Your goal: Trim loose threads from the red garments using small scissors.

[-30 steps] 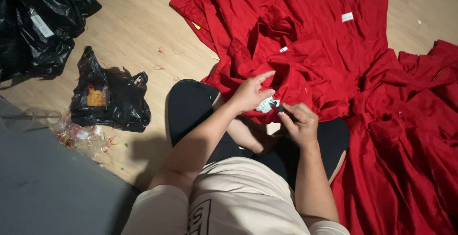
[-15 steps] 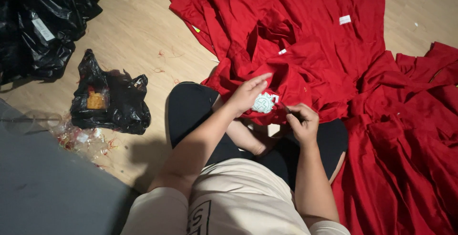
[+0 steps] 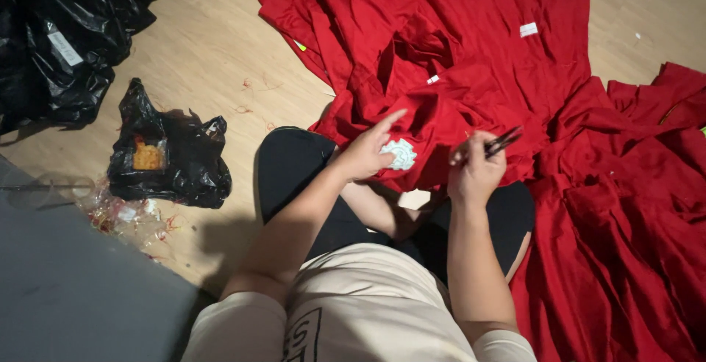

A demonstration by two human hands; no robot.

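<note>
I sit on a wooden floor with a red garment [image 3: 441, 123] pulled over my lap. My left hand [image 3: 368, 152] rests on its fabric, index finger stretched out, right beside a round white embroidered patch [image 3: 401, 154]. My right hand [image 3: 474, 171] is raised just right of the patch and is closed around small dark snips [image 3: 502, 141], whose tips point up and to the right. Loose red cloth lies between the two hands.
More red garments [image 3: 625, 208] are spread across the floor ahead and to my right. A small black plastic bag [image 3: 173, 160] with something orange inside lies at my left, with clear wrappers [image 3: 110, 211] beside it. Large black bags [image 3: 59, 46] fill the far left corner.
My right hand has lifted away from the white patch and moved right with the snips. My left hand has flattened on the fabric, its index finger now pointing outward.
</note>
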